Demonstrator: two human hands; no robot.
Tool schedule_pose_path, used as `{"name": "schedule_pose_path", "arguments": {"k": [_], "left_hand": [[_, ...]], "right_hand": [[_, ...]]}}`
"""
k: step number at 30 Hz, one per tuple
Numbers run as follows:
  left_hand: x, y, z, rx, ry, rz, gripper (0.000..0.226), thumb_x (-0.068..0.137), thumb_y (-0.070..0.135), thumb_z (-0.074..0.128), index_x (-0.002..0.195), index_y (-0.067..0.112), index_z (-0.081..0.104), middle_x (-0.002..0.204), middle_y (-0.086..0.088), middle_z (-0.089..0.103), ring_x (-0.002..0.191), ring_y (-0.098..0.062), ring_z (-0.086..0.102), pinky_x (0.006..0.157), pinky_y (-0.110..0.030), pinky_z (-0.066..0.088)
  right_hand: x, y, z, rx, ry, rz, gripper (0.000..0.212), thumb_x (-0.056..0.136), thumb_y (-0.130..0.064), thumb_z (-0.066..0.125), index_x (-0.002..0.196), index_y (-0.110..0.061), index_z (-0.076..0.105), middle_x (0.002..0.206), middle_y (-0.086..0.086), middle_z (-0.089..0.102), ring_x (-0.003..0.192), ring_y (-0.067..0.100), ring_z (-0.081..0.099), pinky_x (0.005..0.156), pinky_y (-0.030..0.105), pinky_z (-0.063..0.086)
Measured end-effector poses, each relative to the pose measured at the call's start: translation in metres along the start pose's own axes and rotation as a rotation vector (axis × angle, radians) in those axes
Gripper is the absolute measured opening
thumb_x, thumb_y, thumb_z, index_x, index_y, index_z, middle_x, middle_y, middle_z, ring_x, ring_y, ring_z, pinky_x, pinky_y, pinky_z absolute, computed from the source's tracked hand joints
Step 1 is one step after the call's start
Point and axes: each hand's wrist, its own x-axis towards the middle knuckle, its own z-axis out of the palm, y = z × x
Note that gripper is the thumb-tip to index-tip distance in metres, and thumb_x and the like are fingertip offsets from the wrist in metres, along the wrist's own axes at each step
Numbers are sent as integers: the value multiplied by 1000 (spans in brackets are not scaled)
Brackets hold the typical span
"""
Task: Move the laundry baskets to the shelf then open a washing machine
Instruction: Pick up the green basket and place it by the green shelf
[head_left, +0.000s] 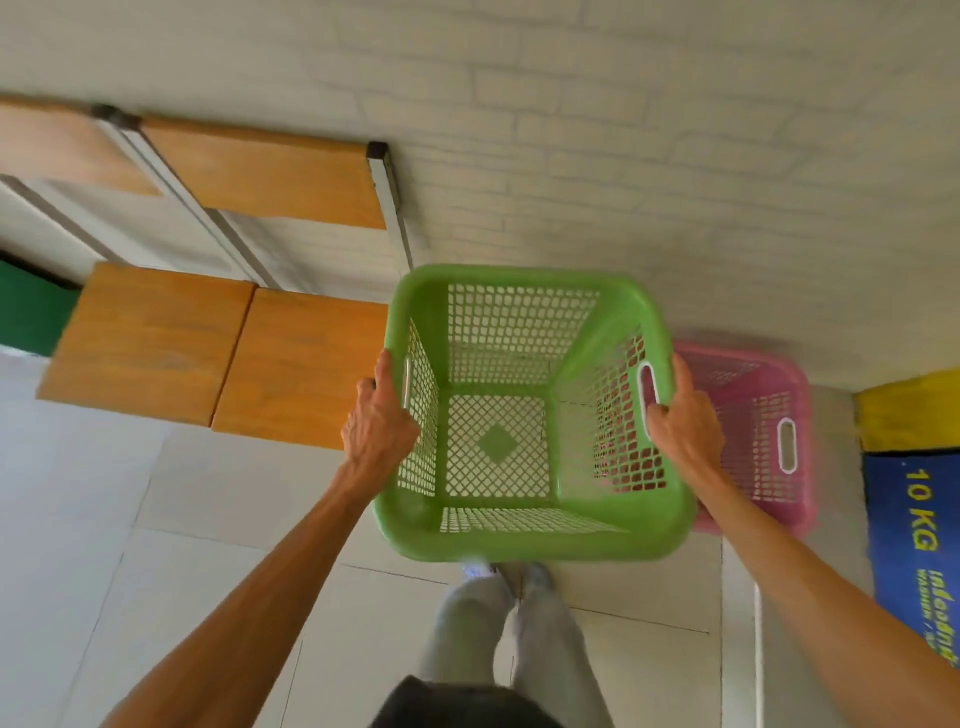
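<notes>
An empty green laundry basket with mesh walls hangs in front of me above the tiled floor. My left hand grips its left handle slot and my right hand grips its right handle slot. A pink laundry basket stands on the floor to the right, partly hidden behind the green one and my right forearm. The wooden shelf with white metal posts is to the left, its lower board level with the green basket's left rim. No washing machine door is visible.
A second shelf board sits higher against the white brick wall. At the right edge a blue panel reads "10 KG" below a yellow patch. A green object is at the far left. My legs stand below the basket.
</notes>
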Motion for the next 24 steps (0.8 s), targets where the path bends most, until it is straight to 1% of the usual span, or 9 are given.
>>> {"name": "schedule_pose_path", "arguments": {"k": [2,6,8,10,14,17,19,21,24], "left_hand": [[-37,12,-38,-50,35,-37,92,77,-3,58,155,28,20,106,-7,53,76,-25,59,54,-40,53],[-116,11,-91,-178,185,-106,91,74,-5,63,153,22,26,103,-5,64,63,-22,65,47,-41,57],[-152,1,-113,-204,234,-168,88,75,-5,64,151,23,31,105,-10,69,62,-22,66,46,-38,56],[-182,-18,-135,-253,312,-230,85,75,-3,66,150,25,37,109,-13,73,60,-16,62,45,-25,47],[-230,-67,-175,-325,450,-320,87,73,1,71,149,29,39,122,-13,72,59,-4,57,51,-17,43],[-260,-112,-203,-403,541,-402,89,73,4,72,149,35,37,129,-13,69,67,-16,66,63,-31,56],[-277,-146,-220,-417,585,-456,89,73,6,71,150,36,37,131,-13,68,74,-22,66,73,-41,59],[-294,-181,-237,-422,629,-495,87,74,6,69,151,34,40,130,-12,69,71,-18,64,72,-36,58],[-320,-238,-266,-438,684,-544,81,77,7,67,150,31,43,127,-10,71,74,-21,65,71,-35,56]], "right_hand": [[-24,-10,-36,106,0,-48,53,101,-48,50,148,-28,35,84,0,70,53,18,68,44,37,59],[-60,-30,-84,295,-68,-91,49,88,-26,76,132,-26,54,94,-8,69,60,2,65,38,17,48],[-80,-43,-100,275,-142,-133,63,79,-8,77,135,-26,54,100,-8,68,69,1,63,43,16,45],[-102,-65,-113,301,-219,-199,77,73,-1,75,141,-27,50,109,-8,64,76,4,63,50,24,50],[-141,-125,-120,358,-245,-339,81,64,0,76,137,-29,55,90,-18,62,68,-1,63,48,21,47],[-176,-173,-106,415,-299,-425,81,63,5,75,136,-25,58,88,-15,65,61,-1,67,41,10,44],[-200,-208,-91,404,-340,-473,84,62,4,75,138,-26,58,90,-16,65,68,0,67,46,15,49],[-229,-245,-71,389,-377,-514,81,63,2,76,137,-27,58,88,-17,65,66,-1,68,53,22,50],[-276,-303,-32,383,-415,-584,74,68,0,77,135,-26,60,84,-16,66,61,-12,66,47,15,46]]}}
